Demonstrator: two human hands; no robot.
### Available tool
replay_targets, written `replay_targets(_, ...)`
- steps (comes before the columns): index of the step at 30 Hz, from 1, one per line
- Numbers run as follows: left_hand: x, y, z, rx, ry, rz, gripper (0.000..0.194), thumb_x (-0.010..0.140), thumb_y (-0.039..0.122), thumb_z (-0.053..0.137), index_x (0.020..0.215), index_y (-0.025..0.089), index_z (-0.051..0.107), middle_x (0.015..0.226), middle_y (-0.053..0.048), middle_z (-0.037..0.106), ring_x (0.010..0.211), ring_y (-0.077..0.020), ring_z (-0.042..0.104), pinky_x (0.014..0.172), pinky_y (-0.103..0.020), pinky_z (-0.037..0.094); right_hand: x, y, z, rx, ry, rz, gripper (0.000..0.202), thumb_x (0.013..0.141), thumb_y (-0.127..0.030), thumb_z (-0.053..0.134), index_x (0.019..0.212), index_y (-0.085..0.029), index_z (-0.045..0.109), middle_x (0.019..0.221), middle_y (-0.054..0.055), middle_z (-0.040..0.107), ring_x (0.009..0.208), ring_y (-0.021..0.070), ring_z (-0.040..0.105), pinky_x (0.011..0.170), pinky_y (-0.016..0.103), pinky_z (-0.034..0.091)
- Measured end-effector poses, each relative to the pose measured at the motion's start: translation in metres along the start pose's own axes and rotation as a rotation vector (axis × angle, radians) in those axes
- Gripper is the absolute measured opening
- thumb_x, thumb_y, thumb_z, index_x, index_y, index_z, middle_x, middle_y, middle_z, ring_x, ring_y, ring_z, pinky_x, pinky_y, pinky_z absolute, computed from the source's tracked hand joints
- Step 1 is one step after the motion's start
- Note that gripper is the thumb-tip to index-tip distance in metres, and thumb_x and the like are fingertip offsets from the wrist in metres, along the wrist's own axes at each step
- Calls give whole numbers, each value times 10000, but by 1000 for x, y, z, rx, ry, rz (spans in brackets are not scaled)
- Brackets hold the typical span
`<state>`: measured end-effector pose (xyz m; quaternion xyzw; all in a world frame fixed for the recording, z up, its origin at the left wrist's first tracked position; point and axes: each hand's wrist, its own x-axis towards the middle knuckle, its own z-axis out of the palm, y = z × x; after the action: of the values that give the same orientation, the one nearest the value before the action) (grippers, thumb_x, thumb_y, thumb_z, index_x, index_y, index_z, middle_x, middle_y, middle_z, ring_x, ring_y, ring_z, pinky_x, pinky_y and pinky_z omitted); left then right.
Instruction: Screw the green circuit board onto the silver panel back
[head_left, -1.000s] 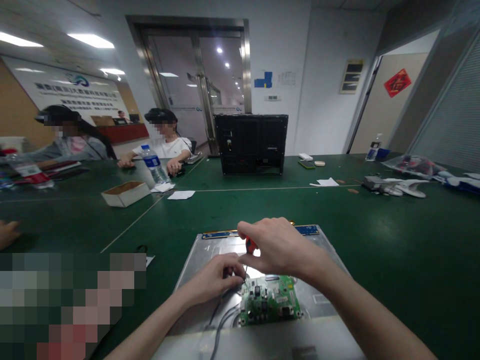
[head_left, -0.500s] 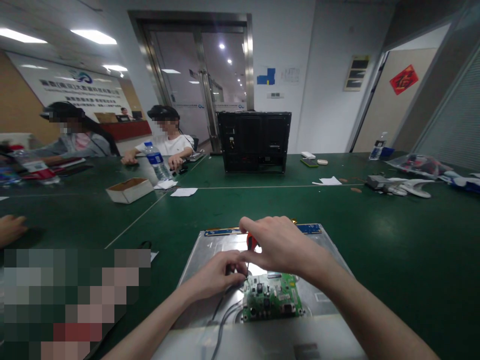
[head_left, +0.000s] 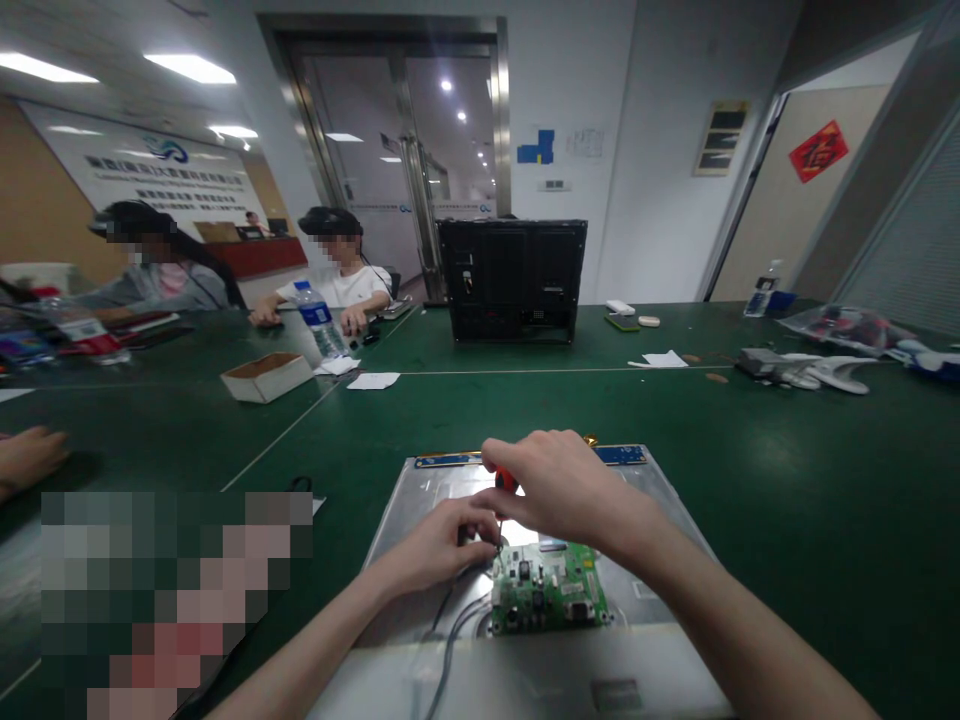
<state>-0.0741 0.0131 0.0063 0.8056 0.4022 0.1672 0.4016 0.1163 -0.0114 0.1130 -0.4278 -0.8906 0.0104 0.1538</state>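
Note:
My right hand [head_left: 559,490] is closed from above round the red and black handle of a screwdriver [head_left: 506,481]. Its thin shaft points down at the upper left corner of a green circuit board [head_left: 551,590]. Close against the shaft's lower end, my left hand [head_left: 442,540] has its thumb and fingers pinched together; what lies between them is hidden. The board sits on the back of a flat silver display panel [head_left: 405,500], which has a blue strip board [head_left: 622,455] along its far edge. Grey cables [head_left: 448,650] run from the board's left side toward me.
Ahead on the green table [head_left: 787,500] stand a black monitor [head_left: 512,280], a small open box [head_left: 268,378] and a water bottle [head_left: 319,318]. Grey and white parts [head_left: 810,368] lie at right. Two people sit across, and another person's hand [head_left: 34,458] rests at left.
The view has shifted slightly, so the scene sits a little further right. Both my hands keep their places at the board's corner, with the screwdriver still upright in the right one.

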Motion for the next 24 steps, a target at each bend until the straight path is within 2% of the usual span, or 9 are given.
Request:
replay_targets(4,0,1,-1,24,10,54,101,728,150,620,797,176,690,828,-1,666,786,-175,572,716,-262,427,0,0,-1,20,21,-28,158,822,-320,524,918,-195,519,723,0,647,555,123,496,468,260,182)
replay_targets(7,0,-1,-2,10,3,75,112,739,152,620,816,178,697,884,-9,667,814,-177,576,744,-269,433,0,1,-1,33,30,-56,207,825,-387,521,901,-196,507,737,1,650,559,125,496,466,258,187)
replay_targets(11,0,-2,-2,27,-26,54,126,760,167,600,826,182,706,878,-17,671,816,-178,579,729,-263,436,2,2,1,-12,19,-9,251,859,-459,487,865,-210,518,693,-5,650,543,131,498,468,258,174)
replay_targets(15,1,-2,-1,2,-4,36,91,733,167,606,784,174,681,782,0,664,728,-159,568,688,-249,434,2,3,4,-5,31,-11,135,819,-308,509,900,-200,507,710,-3,656,540,125,500,466,263,168)
replay_targets(17,1,-1,0,-1,11,39,80,723,173,616,779,170,673,766,5,654,702,-152,561,669,-244,426,1,3,4,11,42,-28,137,791,-281,523,897,-198,497,722,-4,656,543,121,500,465,262,172)
replay_targets(22,0,-1,0,7,-14,27,76,754,189,596,774,166,666,772,-2,649,725,-159,568,665,-242,422,3,3,3,-17,22,9,253,852,-460,498,875,-209,517,702,-1,649,550,130,499,478,260,177)
replay_targets(24,0,-2,0,12,-17,29,79,752,187,599,783,167,669,779,-4,647,740,-162,569,670,-242,427,4,2,3,-40,11,25,236,869,-437,474,897,-208,523,686,2,637,545,131,489,480,264,169)
